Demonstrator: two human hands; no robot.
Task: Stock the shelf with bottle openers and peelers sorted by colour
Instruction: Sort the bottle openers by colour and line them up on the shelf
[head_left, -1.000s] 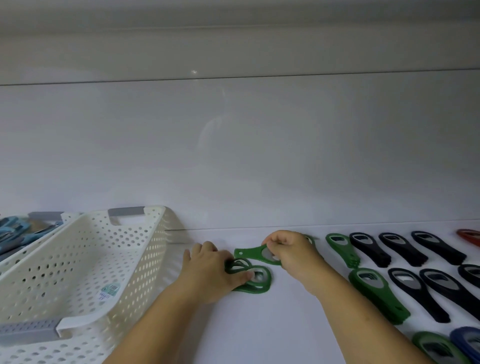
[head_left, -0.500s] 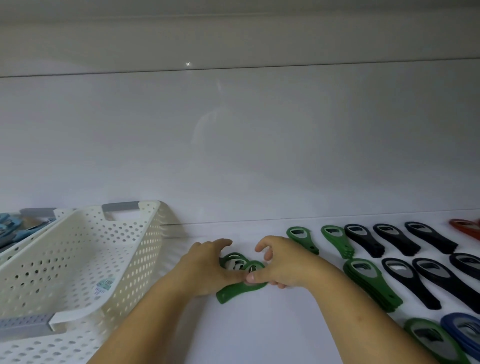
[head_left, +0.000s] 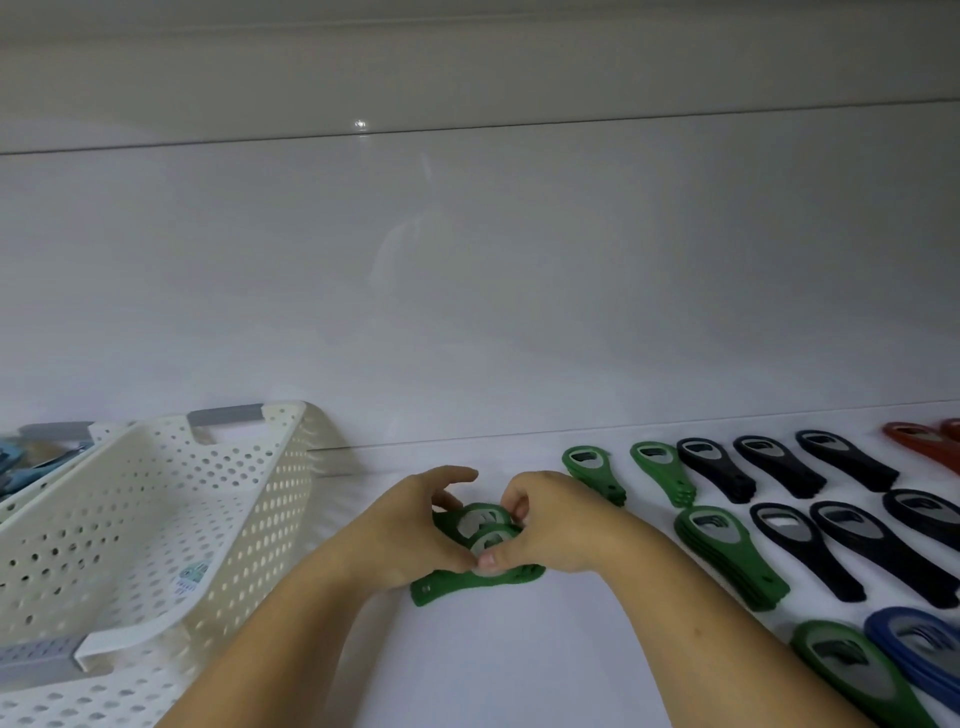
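Note:
A small stack of green bottle openers (head_left: 480, 525) lies on the white shelf (head_left: 519, 654), heads up and handles (head_left: 441, 587) pointing down-left. My left hand (head_left: 410, 535) grips the stack from the left. My right hand (head_left: 556, 525) pinches it from the right, and the thumbs meet at its front. More green openers (head_left: 592, 470) stand in stacks to the right, then black openers (head_left: 769, 467), red ones (head_left: 919, 441) at the far right and blue ones (head_left: 914, 649) at the lower right.
A white perforated basket (head_left: 156, 519) with grey handles sits tilted at the left, and it looks empty. Behind it a second basket (head_left: 31, 457) holds blue items. The glossy back wall of the shelf rises close behind.
My right hand set one green opener down in the back row, then came back to the stack. Both hands now hold the stack, with its handles turned down-left.

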